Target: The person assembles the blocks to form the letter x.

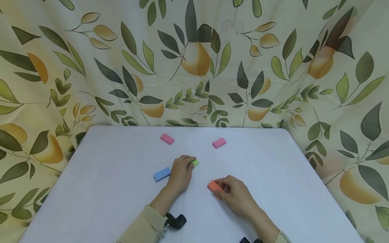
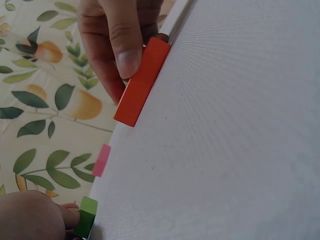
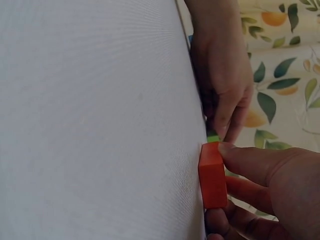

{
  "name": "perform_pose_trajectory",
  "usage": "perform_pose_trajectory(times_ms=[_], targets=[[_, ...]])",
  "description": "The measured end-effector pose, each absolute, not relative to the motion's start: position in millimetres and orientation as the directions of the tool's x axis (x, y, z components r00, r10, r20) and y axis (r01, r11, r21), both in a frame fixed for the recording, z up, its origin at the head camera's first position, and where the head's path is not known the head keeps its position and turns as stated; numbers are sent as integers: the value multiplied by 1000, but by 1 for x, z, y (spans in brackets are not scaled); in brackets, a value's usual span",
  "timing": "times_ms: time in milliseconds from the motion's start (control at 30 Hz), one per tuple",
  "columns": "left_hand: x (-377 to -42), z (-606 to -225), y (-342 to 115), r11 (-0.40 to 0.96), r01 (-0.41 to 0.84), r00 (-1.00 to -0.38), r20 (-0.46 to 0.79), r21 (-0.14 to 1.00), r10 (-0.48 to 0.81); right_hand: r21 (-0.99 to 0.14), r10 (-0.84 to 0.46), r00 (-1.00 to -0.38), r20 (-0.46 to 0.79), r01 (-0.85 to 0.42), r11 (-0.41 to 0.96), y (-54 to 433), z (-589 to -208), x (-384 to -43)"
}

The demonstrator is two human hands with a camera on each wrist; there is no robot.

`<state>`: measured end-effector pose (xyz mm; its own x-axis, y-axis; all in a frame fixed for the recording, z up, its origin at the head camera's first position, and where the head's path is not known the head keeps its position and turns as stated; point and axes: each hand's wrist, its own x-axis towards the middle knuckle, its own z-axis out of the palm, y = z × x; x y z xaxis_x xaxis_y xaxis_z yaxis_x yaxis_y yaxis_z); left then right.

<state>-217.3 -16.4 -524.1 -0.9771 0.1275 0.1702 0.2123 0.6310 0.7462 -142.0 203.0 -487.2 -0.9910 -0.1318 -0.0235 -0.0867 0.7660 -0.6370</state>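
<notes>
In the head view my left hand [image 1: 181, 172] pinches a small green block [image 1: 195, 163] near the middle of the table, its fingers covering part of it. My right hand [image 1: 235, 194] grips an orange block [image 1: 213, 186] by its sides, nearer to me and to the right. The left wrist view shows the orange block [image 2: 142, 82] between thumb and fingers, close over the white surface, and the green block [image 2: 87, 217] at the left fingertips. A blue block [image 1: 162, 174] lies just left of my left hand.
Two pink blocks lie farther back on the white table [image 1: 121, 189], one pink block [image 1: 167, 139] on the left and another pink block [image 1: 219, 143] on the right. Behind the table's back edge hangs a curtain [image 1: 194, 101] printed with leaves and fruit.
</notes>
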Motion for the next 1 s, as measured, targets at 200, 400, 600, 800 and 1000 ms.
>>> perform_pose_trajectory(times_ms=[200,400,600,800,1000], targets=[[-217,-523,-15,638,214,-977,166,740,136,-623,-123,-992,-25,-80,778,203,-487,-142],[-217,-522,-16,635,203,-979,155,745,131,-612,-138,-990,-8,-104,784,202,-488,-142],[-217,-522,-18,633,204,-979,160,747,126,-607,-141,-990,-14,-104,788,201,-487,-144],[-216,-521,-17,622,198,-980,156,758,122,-612,-129,-991,-27,-86,786,200,-486,-145],[-216,-520,-16,628,190,-982,150,755,117,-615,-128,-991,-26,-85,784,200,-486,-145]])
